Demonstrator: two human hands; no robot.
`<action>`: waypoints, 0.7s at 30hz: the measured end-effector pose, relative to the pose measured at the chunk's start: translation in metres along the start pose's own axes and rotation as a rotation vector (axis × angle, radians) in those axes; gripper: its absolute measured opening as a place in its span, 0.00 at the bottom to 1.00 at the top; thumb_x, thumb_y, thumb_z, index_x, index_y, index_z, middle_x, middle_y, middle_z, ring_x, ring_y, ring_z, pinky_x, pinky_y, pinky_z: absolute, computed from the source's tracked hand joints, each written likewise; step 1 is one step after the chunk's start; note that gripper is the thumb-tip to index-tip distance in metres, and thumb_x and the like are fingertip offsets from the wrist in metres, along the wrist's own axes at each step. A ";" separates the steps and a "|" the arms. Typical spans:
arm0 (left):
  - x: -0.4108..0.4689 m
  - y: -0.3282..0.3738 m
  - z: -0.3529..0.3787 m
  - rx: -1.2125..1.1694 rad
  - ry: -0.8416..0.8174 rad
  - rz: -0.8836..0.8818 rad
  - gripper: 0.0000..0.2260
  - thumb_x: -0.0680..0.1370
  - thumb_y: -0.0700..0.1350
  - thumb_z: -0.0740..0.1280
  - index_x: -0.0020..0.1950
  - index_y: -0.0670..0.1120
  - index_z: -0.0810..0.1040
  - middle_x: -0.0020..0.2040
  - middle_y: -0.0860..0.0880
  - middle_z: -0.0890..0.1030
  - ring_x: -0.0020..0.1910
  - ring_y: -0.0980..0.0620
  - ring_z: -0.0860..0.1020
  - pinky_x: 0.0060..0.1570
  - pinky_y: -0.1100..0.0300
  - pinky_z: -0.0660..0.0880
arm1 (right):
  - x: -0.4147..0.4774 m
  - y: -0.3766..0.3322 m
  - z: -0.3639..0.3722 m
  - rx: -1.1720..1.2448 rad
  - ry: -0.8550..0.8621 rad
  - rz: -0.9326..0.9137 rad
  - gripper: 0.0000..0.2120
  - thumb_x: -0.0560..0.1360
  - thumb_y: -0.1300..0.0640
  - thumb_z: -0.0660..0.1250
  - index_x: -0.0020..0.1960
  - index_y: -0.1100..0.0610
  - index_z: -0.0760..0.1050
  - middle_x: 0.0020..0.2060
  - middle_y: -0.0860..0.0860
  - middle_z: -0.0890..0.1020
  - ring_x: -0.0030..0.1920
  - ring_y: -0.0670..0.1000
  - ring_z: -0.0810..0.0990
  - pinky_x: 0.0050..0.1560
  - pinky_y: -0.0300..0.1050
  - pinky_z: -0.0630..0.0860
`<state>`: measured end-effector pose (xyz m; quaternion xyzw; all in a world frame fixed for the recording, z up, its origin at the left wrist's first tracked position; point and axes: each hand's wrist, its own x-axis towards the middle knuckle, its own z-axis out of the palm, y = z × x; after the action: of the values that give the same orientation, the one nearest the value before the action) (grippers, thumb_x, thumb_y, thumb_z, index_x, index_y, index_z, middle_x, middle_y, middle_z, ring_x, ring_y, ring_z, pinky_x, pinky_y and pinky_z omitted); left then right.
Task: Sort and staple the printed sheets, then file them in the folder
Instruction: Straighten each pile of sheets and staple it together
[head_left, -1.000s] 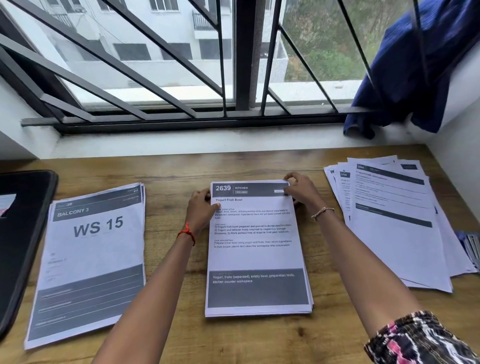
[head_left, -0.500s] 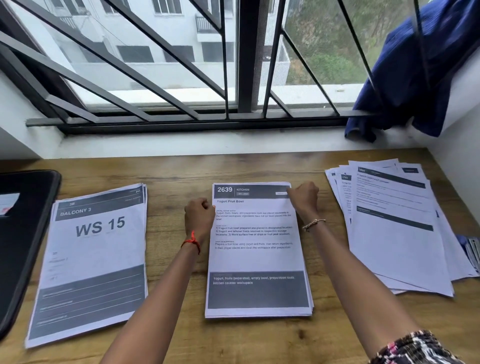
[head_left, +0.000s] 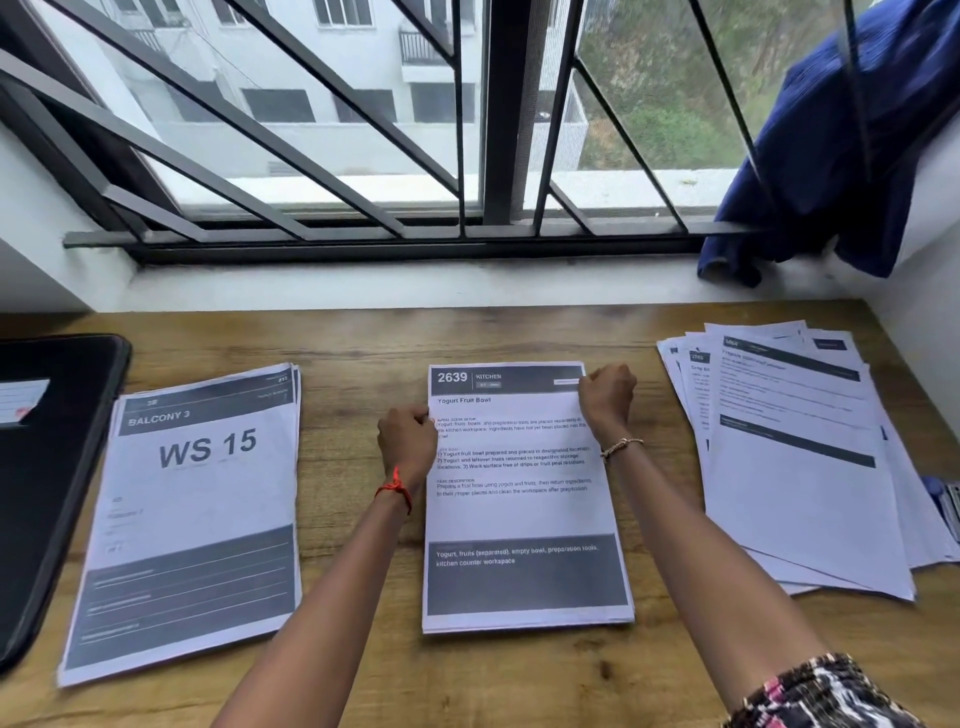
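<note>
Sheets (head_left: 524, 509) lie stacked on the desk (head_left: 363, 343) between the hands; left hand (head_left: 408, 441) and right hand (head_left: 608, 395), flatter a second ago, now curl tight, pinching their upper side edges, likely squaring them for stapling

Both forearms (head_left: 332, 597) are left uncovered from the wrist to above the elbow. A thin red thread (head_left: 397, 488) is tied round the wrist of the left hand (head_left: 408, 441), with its knot and short loose ends showing. A slim, pale-gold beaded bracelet (head_left: 622, 446) is worn at the wrist of the right hand (head_left: 608, 397). The right upper arm is covered by a short sleeve (head_left: 826, 693), patterned in black, white and pink.
</note>
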<state>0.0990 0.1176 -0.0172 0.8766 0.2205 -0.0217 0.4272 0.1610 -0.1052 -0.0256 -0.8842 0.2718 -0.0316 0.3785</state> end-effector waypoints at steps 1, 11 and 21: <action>0.000 -0.001 0.000 0.001 0.001 -0.001 0.12 0.72 0.32 0.61 0.30 0.43 0.72 0.28 0.43 0.71 0.31 0.49 0.66 0.29 0.58 0.59 | 0.000 0.001 0.001 0.009 0.006 -0.003 0.09 0.72 0.70 0.60 0.34 0.69 0.75 0.37 0.61 0.79 0.41 0.58 0.78 0.35 0.42 0.67; -0.008 0.007 -0.006 -0.038 0.021 -0.018 0.09 0.75 0.33 0.63 0.43 0.36 0.83 0.38 0.40 0.83 0.35 0.48 0.75 0.36 0.58 0.67 | -0.010 -0.002 -0.001 0.006 0.073 -0.037 0.11 0.70 0.73 0.59 0.30 0.71 0.73 0.28 0.58 0.74 0.34 0.53 0.73 0.33 0.43 0.63; -0.008 0.005 -0.008 -0.038 -0.003 -0.030 0.08 0.75 0.36 0.66 0.47 0.38 0.84 0.41 0.39 0.84 0.37 0.47 0.79 0.35 0.61 0.65 | -0.013 -0.005 -0.006 0.002 0.043 -0.064 0.10 0.69 0.71 0.60 0.31 0.74 0.73 0.25 0.61 0.74 0.31 0.54 0.72 0.32 0.46 0.64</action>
<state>0.0927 0.1180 -0.0065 0.8648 0.2334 -0.0252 0.4439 0.1506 -0.1000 -0.0161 -0.8911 0.2516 -0.0631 0.3724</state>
